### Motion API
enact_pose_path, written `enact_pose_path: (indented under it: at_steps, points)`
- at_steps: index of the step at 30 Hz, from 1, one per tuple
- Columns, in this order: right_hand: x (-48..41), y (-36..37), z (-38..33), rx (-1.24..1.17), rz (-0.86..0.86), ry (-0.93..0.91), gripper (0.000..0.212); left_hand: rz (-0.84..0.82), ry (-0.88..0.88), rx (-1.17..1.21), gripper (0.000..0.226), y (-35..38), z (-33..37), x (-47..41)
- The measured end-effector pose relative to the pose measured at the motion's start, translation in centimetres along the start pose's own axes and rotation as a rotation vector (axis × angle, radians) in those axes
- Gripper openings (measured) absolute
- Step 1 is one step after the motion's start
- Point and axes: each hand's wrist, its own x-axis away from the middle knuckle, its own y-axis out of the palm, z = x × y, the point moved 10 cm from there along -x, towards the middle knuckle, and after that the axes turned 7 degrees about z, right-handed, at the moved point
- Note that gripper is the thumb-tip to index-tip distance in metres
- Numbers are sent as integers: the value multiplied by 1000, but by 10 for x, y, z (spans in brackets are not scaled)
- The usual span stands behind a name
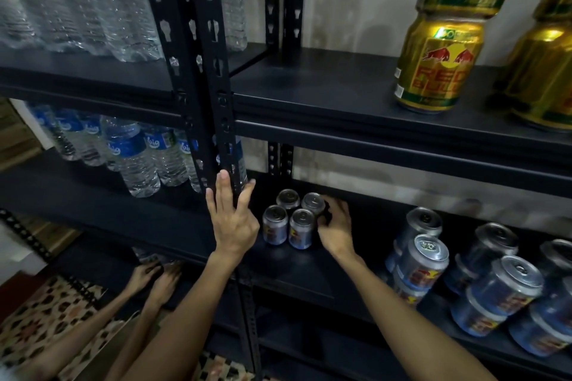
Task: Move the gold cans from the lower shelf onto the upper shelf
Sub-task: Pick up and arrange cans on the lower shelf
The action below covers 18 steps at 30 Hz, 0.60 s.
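1. I judged the step in hand to be a further pick from the lower shelf, although only silver-blue cans showed there.
2. The gold cans stood stacked near the upper shelf's right end.
3. My right hand curled against the four-can cluster's right side; I could not tell whether it gripped anything.
4. My left hand lay spread wide on the upright post, holding nothing.
5. The next move called for locating any remaining gold can first.

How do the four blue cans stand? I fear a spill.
Upright: all four blue cans show lids facing up, clustered on the lower shelf.
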Motion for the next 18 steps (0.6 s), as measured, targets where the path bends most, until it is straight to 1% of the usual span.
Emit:
enact_pose_path:
  at_steps: [2, 3, 6, 9, 11, 14, 18]
  points:
    - [15, -2, -5, -3, 59, -65, 43, 16, 4, -9, 57, -1, 0, 1]
    - [24, 2, -8, 23, 41, -106, 44, 23, 7, -11, 56, -2, 1, 1]
    - [40, 21, -4, 92, -72, -133, 60, 24, 10, -8, 55, -2, 1, 1]
    - [45, 28, 1, 91, -64, -113, 71, 33, 19, -11, 54, -2, 1, 2]
    - [45, 30, -1, 109, -38, -99, 74, 39, 22, -8, 53, -2, 2, 1]
    - [41, 30, -6, 130, -16, -83, 68, 48, 28, -1, 52, -4, 3, 0]
    - [42, 21, 0, 42, -29, -89, 59, 60, 42, -2, 54, -5, 3, 0]
